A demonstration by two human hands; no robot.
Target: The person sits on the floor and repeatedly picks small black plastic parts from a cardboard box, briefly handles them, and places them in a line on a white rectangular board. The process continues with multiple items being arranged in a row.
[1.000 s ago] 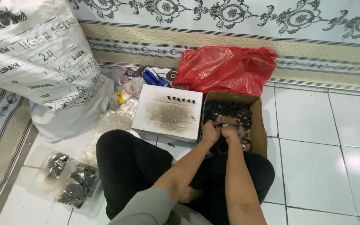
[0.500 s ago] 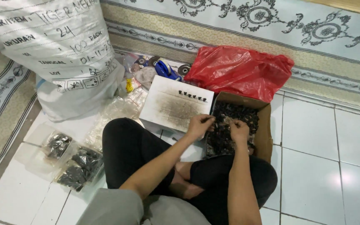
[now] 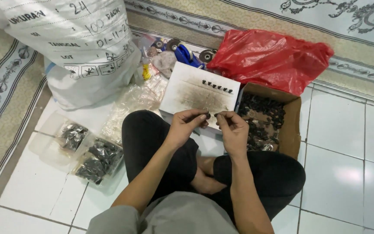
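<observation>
The person sits cross-legged on the white tiled floor (image 3: 338, 173), both hands raised in front of the knees. The left hand (image 3: 186, 125) has its fingers (image 3: 198, 116) pinched together around a small black part (image 3: 207, 116) at the tips, so the hand is closed on it. The right hand (image 3: 233, 130) mirrors it, fingers curled in, thumb and forefinger pressed around another small black piece (image 3: 216, 115). The two pieces sit close together between the hands, just above the near edge of the white board (image 3: 191, 93). They are too small to tell their long axis or which way they point.

On the far side of the white board a short row of black parts (image 3: 217, 86) stands in a line running from upper left to lower right, roughly along the board's far edge. The board's middle is smudged grey.

Just right of the board an open cardboard box (image 3: 291, 125) sits on the floor, holding a heap of small black parts (image 3: 262, 119). Behind it lies a crumpled red plastic bag (image 3: 273, 58), touching the box's far rim.

To the left stands a big white woven sack (image 3: 78, 47) with dark printing, leaning over the rug (image 3: 1, 78). Beside the person's left knee, clear plastic bags (image 3: 98, 158) filled with dark parts lie on the tiles, with loose empty clear bags (image 3: 139, 102) further up. Between the sack and the red bag are a blue tool (image 3: 187, 56) and some round discs (image 3: 206, 55).
</observation>
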